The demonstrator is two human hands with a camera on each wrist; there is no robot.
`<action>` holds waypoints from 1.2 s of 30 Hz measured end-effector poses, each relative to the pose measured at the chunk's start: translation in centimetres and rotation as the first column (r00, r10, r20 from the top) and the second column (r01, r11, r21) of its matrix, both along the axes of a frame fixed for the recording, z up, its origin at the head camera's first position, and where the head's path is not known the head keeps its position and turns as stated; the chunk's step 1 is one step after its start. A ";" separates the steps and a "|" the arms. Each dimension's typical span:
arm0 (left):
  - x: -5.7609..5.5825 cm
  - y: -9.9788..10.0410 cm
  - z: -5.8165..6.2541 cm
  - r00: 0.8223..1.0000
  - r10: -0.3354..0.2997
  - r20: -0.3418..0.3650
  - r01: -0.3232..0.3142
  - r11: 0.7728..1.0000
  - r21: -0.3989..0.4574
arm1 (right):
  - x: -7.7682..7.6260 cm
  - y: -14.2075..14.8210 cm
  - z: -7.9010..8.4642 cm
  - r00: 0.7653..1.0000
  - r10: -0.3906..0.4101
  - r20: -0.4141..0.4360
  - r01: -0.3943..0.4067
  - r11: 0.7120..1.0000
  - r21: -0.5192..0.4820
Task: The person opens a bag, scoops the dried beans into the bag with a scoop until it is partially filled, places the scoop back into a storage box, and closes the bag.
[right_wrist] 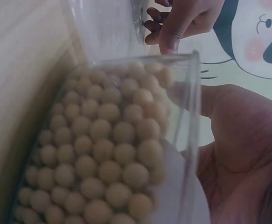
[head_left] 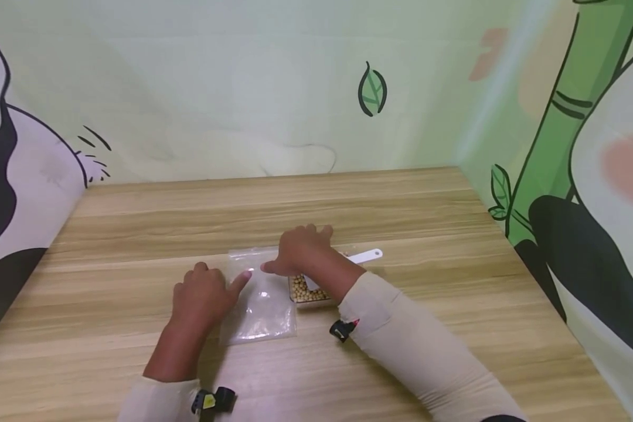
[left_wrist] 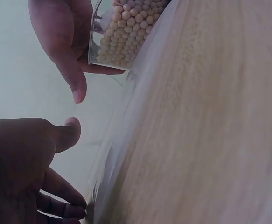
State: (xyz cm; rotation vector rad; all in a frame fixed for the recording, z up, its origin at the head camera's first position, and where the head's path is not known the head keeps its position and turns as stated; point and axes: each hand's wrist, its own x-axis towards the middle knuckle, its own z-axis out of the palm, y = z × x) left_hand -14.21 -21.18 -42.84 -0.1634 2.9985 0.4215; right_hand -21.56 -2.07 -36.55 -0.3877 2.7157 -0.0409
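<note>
Lying on bench (head_left: 111, 293): clear plastic bag (head_left: 264, 313), flat, wood showing through it; mid-bench, in front of the person
Clear box (head_left: 311, 303): stands just right of bag, at its edge; whether the two touch, cannot tell; straight see-through walls, sharp corner
Box contents: pale round beans (head_left: 302, 288), many layers deep, seen through the wall; level sits short of the rim in right wrist view; white scoop (head_left: 367, 255) in with them
Scoop: broad end down among the beans under the right forearm; handle slants out past the box toward far right, hole at tip
Right grip (head_left: 303, 249): over the box; thumb stretched out straight toward the bag; fingers spread at box's far side, not clenched; firm contact with box, cannot tell
Left grip (head_left: 203, 293): at bag's left edge; thumb straight over the bag, fingers relaxed, holding nothing visible; fingertip contact unclear
Thumbs: pointing at each other above bag, gap between
Sleeves (head_left: 422, 351): pale, both arms; black device (head_left: 343, 329) at right wrist
</note>
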 end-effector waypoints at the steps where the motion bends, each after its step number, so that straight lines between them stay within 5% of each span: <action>1: 0.0 0.0 0.0 1.000 0.000 -0.003 0.000 1.000 0.001 | 0.0 -0.1 -0.2 1.000 -0.002 -0.006 0.002 1.000 0.001; 18: -0.3 0.2 0.1 0.997 -0.043 -0.057 0.045 0.998 0.041 | 0.1 -1.6 -1.9 0.998 -0.058 -0.031 0.058 0.998 -0.001; 36: 0.1 -0.2 -0.1 0.996 0.014 -0.089 0.000 0.989 0.145 | -0.2 -1.6 -2.0 0.993 -0.117 -0.014 0.114 0.983 -0.144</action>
